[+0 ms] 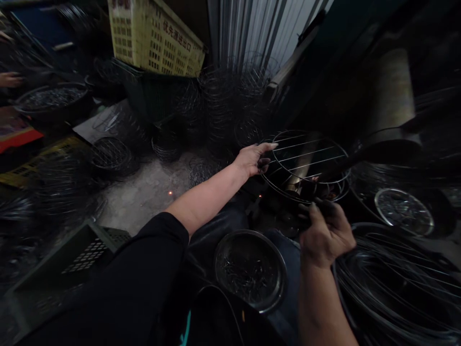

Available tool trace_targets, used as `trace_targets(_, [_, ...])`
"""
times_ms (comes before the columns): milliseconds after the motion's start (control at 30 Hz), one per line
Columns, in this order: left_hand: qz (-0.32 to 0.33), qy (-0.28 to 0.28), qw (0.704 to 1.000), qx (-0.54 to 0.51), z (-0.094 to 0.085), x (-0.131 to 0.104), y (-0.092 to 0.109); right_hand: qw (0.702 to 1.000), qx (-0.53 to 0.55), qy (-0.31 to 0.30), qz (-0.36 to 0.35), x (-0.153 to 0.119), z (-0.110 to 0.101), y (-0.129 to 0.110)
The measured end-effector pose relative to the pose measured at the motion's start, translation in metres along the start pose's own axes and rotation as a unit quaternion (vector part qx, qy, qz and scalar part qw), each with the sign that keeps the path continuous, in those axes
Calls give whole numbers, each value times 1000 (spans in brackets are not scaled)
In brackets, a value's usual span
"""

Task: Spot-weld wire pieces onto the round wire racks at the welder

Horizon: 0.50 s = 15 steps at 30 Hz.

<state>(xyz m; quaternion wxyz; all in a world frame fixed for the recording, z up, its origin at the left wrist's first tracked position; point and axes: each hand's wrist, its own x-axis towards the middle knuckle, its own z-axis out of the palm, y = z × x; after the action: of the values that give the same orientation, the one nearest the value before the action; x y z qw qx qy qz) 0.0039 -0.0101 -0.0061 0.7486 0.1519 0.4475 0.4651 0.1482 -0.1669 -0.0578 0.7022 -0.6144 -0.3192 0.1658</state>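
A round wire rack [309,156], with parallel bars across a ring and a second ring below it, is held level at the machine. My left hand [254,159] grips its left rim between finger and thumb. By the near rim, my right hand [326,233] is closed, its dark fingertips pinched together; what they hold is too dim to make out. A metal cylinder [300,173] of the machine shows through and below the bars. On my lap sits a metal bowl [219,269] containing small bent wire pieces [248,276].
Large wire rings [363,283] lie at right, near a shiny round dish [403,211]. The machine's thick arm [392,96] overhangs on the right. Stacked wire racks [216,105] and a yellow crate [154,38] stand behind; a green crate [72,264] is at left. A co-worker's hand [10,79] shows far left.
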Motion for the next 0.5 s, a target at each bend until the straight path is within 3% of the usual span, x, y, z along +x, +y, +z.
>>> trace_targets(100, [-11, -29, 999, 37, -7, 0, 3, 999, 12, 43, 7, -10, -15, 2])
trace_targets(333, [-13, -10, 999, 31, -10, -4, 5, 995, -33, 34, 91, -27, -65, 29])
trace_targets(500, [-29, 2, 999, 17, -11, -6, 4, 990, -64, 49, 118, -43, -86, 39])
